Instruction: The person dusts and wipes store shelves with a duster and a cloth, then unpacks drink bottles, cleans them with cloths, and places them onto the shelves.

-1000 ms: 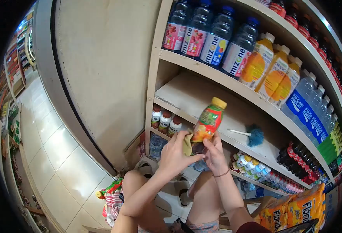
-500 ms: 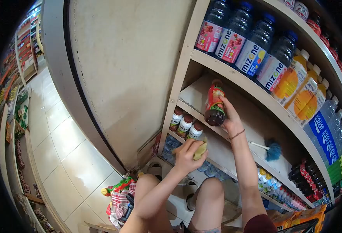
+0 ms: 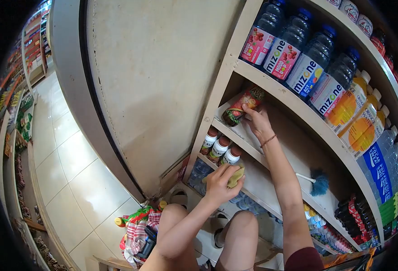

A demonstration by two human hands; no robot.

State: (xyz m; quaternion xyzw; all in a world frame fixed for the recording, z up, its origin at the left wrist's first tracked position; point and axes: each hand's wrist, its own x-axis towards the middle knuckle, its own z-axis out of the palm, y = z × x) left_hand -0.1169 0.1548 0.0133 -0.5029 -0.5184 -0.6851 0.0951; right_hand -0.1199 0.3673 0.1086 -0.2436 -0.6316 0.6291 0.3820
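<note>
My right hand (image 3: 257,122) is closed on a bottle of dark drink (image 3: 243,106) with a red and green label. The bottle leans at the left end of the middle shelf (image 3: 280,128); whether its base rests on the board I cannot tell. Bunched in my closed left hand (image 3: 220,184) is a yellowish cloth (image 3: 236,177). That hand is in front of the lower shelf, just below several white bottles with brown caps (image 3: 219,149).
Mizone bottles (image 3: 282,56) and orange drinks (image 3: 355,101) stand on the shelf above. A blue duster (image 3: 318,182) lies farther right on the middle shelf, near dark bottles (image 3: 355,221). A checkered cloth (image 3: 135,235) and other items are on the floor beside my knee.
My right hand has carried the bottle up and left, into the shelf's left end, and the bottle has turned. The left hand still holds the cloth, nearly in place.
</note>
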